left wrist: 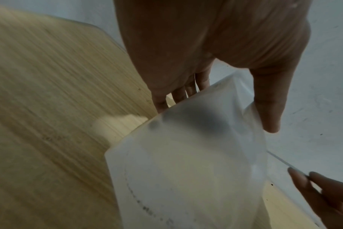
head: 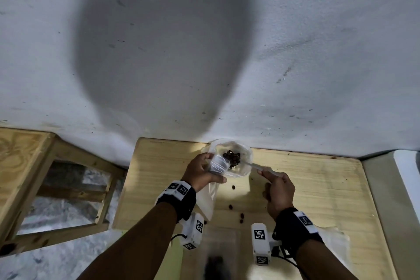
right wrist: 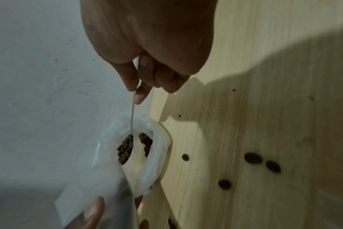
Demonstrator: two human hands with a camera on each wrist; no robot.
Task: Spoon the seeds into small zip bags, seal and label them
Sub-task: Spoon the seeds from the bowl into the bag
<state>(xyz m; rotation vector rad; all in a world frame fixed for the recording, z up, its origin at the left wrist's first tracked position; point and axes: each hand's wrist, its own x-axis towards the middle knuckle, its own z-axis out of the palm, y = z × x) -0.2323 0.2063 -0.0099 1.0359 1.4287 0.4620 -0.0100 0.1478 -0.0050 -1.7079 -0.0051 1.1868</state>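
A clear plastic bowl (head: 246,150) with dark brown seeds (head: 231,156) stands at the table's far edge. My left hand (head: 202,170) grips a small translucent zip bag (head: 217,165), mouth open beside the bowl, the rest hanging down toward the table. In the left wrist view the thumb (left wrist: 268,108) presses the zip bag (left wrist: 186,162) against the fingers. My right hand (head: 277,188) pinches a slim spoon (head: 254,166) by its handle. The spoon (right wrist: 132,117) carries a heap of seeds (right wrist: 125,148) inside the bowl (right wrist: 159,162), just above the zip bag (right wrist: 100,182).
Loose seeds (head: 233,187) lie scattered on the wooden table (head: 318,188) between my hands. More clear plastic (head: 336,238) lies at the front right. A white wall rises right behind the table. A wooden frame (head: 27,166) stands off to the left.
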